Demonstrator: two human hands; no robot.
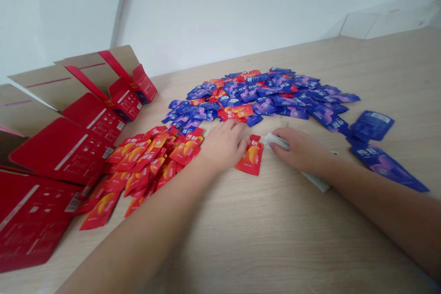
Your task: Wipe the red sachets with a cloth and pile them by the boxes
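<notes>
A single red sachet (251,158) with a yellow-orange picture lies flat on the table between my two hands. My left hand (225,142) rests just left of it, palm down, fingers loosely spread and the thumb at the sachet's edge. In my right hand (296,147) is a white elongated tool (275,140), its tip pointing at the sachet's right side. A flat white part shows below my right wrist; its exact kind is unclear. Left of my left hand spreads a heap of red sachets (151,158).
Blue-purple sachets (282,87), mixed with some red ones, form a pile behind my hands. More blue sachets (386,165) trail to the right. Several open red cartons (62,156) stand along the left. A white wall (248,14) bounds the wooden table (262,239).
</notes>
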